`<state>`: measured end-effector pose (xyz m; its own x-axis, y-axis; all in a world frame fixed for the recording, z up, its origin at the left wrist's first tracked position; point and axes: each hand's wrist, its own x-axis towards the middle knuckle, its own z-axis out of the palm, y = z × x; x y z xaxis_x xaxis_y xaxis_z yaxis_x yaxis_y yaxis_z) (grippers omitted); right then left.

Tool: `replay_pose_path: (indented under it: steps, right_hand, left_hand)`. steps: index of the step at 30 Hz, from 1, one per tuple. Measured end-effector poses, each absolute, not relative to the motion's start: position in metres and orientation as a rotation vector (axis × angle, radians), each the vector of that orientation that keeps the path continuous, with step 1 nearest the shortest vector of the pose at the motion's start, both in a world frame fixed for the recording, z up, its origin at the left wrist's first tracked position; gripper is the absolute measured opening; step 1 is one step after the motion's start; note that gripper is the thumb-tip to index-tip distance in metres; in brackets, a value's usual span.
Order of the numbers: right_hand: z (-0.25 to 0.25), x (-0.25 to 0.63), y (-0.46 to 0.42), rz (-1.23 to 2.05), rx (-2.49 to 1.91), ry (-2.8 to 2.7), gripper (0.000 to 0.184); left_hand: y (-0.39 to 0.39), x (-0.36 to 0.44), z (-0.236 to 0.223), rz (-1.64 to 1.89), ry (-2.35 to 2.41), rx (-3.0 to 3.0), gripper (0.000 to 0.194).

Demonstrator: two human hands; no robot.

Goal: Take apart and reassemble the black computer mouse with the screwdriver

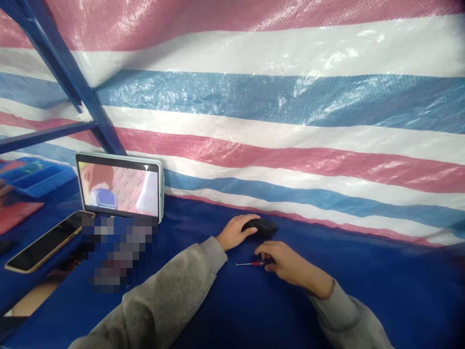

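My left hand grips a black computer mouse near the foot of the striped sheet, fingers over its far side and thumb along its near side. Just below and to the right, my right hand closes around a small screwdriver with a red and dark handle. Its thin metal shaft lies low over the blue surface and points left. Part of the handle is hidden in my fingers. Mouse and screwdriver are apart.
A tablet playing a cartoon leans upright at the left. Beside it lies a phone with a dark screen. Farther left are a blue compartment tray and a red flat item. A blue metal frame stands before the striped sheet.
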<state>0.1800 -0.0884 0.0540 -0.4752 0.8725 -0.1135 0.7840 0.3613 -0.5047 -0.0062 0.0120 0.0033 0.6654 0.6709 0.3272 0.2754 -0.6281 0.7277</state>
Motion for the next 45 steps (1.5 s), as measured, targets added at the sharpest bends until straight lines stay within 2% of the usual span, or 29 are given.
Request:
replay_pose_path:
  steps: [3, 5, 7, 9, 11, 13, 21, 29, 45]
  right_hand:
    - [0.051, 0.176, -0.090, 0.638, -1.442, -2.462, 0.026]
    - [0.046, 0.178, -0.087, 0.433, -1.400, -2.377, 0.020]
    - [0.037, 0.183, -0.083, 0.159, -1.395, -2.212, 0.025]
    - [0.024, 0.190, -0.078, 0.000, -1.435, -2.084, 0.041]
    - [0.010, 0.196, -0.075, 0.032, -1.462, -2.071, 0.052]
    - [-0.002, 0.199, -0.074, 0.108, -1.510, -2.066, 0.053]
    - [-0.010, 0.197, -0.076, 0.256, -1.581, -1.926, 0.051]
    - [-0.009, 0.196, -0.076, 0.234, -1.578, -1.941, 0.051]
    - [-0.010, 0.196, -0.076, 0.206, -1.579, -1.936, 0.051]
  left_hand:
    - [0.013, -0.006, 0.003, 0.776, 0.743, 2.233, 0.036]
    - [0.013, -0.006, 0.003, 0.777, 0.770, 2.255, 0.036]
    - [0.013, -0.005, 0.003, 0.757, 0.792, 2.298, 0.035]
    - [0.013, -0.004, 0.003, 0.716, 0.807, 2.356, 0.035]
    - [0.013, -0.003, 0.002, 0.681, 0.816, 2.407, 0.035]
    - [0.013, -0.002, 0.002, 0.677, 0.822, 2.436, 0.036]
    - [0.012, -0.005, 0.000, 0.772, 0.797, 2.368, 0.031]
    - [0.013, -0.005, 0.004, 0.923, 0.739, 2.401, 0.014]
    - [0.008, -0.010, -0.003, 1.047, 0.714, 2.546, 0.019]
